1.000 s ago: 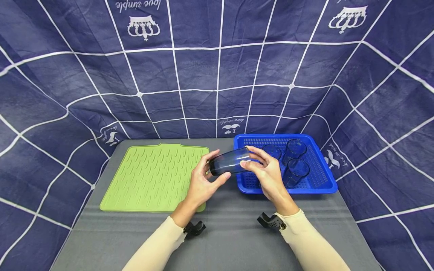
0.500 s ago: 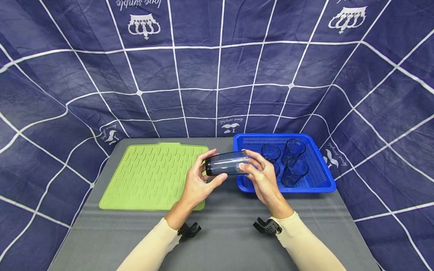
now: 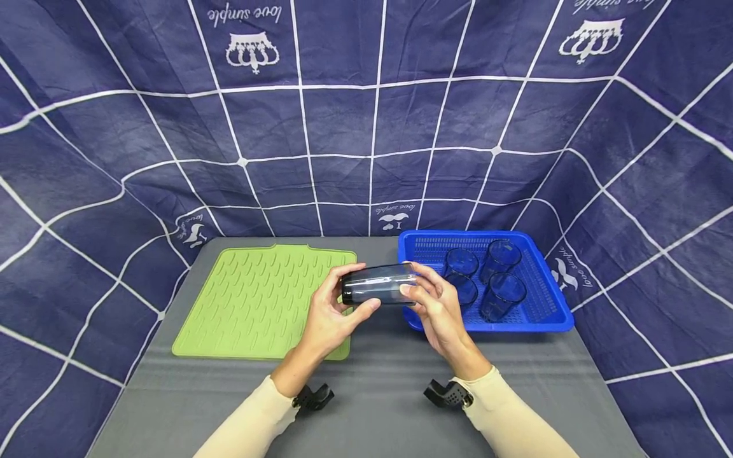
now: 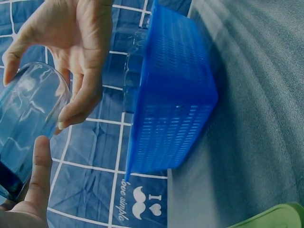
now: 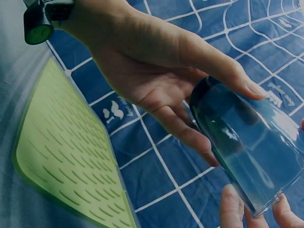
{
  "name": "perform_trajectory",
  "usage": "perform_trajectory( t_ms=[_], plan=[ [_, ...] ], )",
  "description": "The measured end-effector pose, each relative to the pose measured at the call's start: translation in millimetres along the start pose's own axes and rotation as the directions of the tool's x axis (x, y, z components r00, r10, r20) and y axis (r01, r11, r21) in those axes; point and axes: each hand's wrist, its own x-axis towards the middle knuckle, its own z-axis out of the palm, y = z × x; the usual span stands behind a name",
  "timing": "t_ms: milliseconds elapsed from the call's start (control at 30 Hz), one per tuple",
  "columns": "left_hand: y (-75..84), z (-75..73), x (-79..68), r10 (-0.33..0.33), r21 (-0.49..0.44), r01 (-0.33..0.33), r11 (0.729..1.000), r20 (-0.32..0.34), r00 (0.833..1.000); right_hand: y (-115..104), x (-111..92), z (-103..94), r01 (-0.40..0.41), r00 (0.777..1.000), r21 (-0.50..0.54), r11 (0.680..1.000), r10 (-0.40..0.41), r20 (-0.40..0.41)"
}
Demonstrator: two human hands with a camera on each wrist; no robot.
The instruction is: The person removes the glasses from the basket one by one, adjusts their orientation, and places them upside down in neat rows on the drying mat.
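Both hands hold one smoky-blue drinking glass (image 3: 378, 285) sideways above the grey table, between the mat and the basket. My left hand (image 3: 332, 315) grips the dark, thick base end, thumb along the near side. At the other end, my right hand (image 3: 438, 312) pinches the glass close to its open rim, with the thumb in front and fingers behind. In the left wrist view, the right hand's fingers (image 4: 85, 97) stand around the clear rim. The right wrist view shows the left hand curled round the base of the glass (image 5: 247, 142).
A blue perforated basket (image 3: 541, 327) sits at the right with several more glasses (image 3: 502, 296) standing in it. On the left lies a green ribbed mat (image 3: 258, 305). A dark blue gridded cloth (image 3: 343, 127) hangs around the back and sides of the table.
The glass and both hands have drifted a little left and lower, away from the basket. The glass has turned from slanting to nearly level. Both grips stay in place.
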Motion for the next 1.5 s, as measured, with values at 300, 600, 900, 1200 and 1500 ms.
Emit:
perform_trajectory(
  t_ms=[300, 600, 900, 1200, 1500],
  plan=[
    [6.5, -6.0, -3.5, 0.000, 0.051, 0.000, 0.999, 0.009, 1.000, 5, -3, 1.9, 0.005, 0.999, 0.011, 1.000, -0.005, 0.036],
    [8.2, -9.0, -3.3, 0.026, 0.079, -0.026, 0.997, 0.010, 1.000, 7, -3, 2.7, 0.007, 0.998, 0.007, 1.000, -0.007, 0.058],
    [8.6, -9.4, -4.0, 0.032, 0.091, -0.033, 0.995, 0.008, 0.999, 8, -3, 2.1, 0.027, 0.996, 0.012, 1.000, -0.028, 0.086],
    [7.5, -10.6, -4.6, 0.031, 0.110, -0.032, 0.993, 0.014, 0.999, 12, -3, -0.7, 0.033, 0.994, 0.001, 0.999, -0.033, 0.104],
    [7.2, -9.7, -3.8, 0.016, 0.119, -0.018, 0.993, 0.016, 1.000, 15, -1, -4.8, 0.041, 0.989, -0.002, 0.999, -0.040, 0.141]
  ],
)
